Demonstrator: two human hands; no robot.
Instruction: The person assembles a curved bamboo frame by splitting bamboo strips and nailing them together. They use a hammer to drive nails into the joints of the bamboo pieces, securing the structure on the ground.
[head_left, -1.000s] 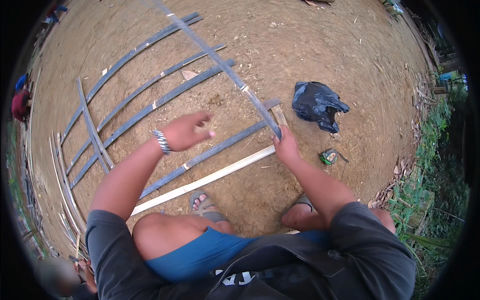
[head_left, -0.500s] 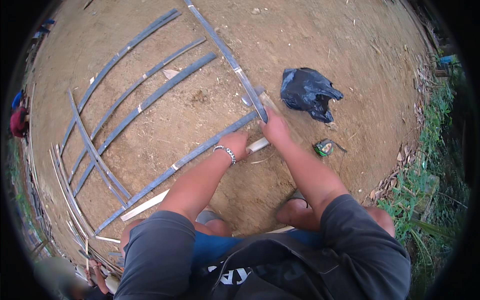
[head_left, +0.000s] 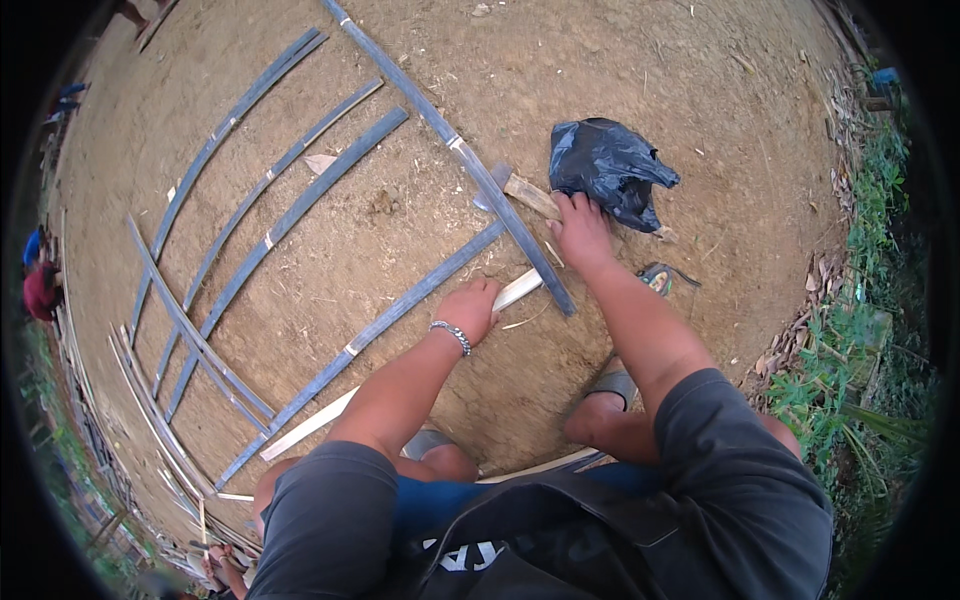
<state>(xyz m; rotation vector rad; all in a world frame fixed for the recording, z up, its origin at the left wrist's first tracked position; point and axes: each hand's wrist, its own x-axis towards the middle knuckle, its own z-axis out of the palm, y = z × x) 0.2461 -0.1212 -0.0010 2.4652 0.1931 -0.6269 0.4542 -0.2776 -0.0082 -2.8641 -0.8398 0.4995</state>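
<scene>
My left hand (head_left: 467, 309) is closed round a pale split bamboo strip (head_left: 310, 424), whose short end sticks out past the fingers. A dark-grey painted slat (head_left: 430, 115) lies slanting on the ground, its near end beside that strip's end. My right hand (head_left: 583, 232) closes on the butt of a wooden-handled tool (head_left: 532, 196); the slat crosses its greyish end, so I cannot tell its exact kind. Just beyond my right fingers rests a crumpled black plastic bag (head_left: 605, 165). Another grey slat (head_left: 400, 308) runs from lower left up to the crossing slat.
Several curved grey slats (head_left: 290, 220) lie left on bare dirt (head_left: 700, 100). By my right forearm is a tape measure (head_left: 657, 279). Plants (head_left: 850, 370) and dry leaves edge the right. Other people (head_left: 42, 290) are at the far left, with more strips (head_left: 150, 390) nearby.
My right hand has let go of the grey slat and moved right and up to the tool's wooden handle. The slat's near end now lies lower. My left hand keeps its hold.
</scene>
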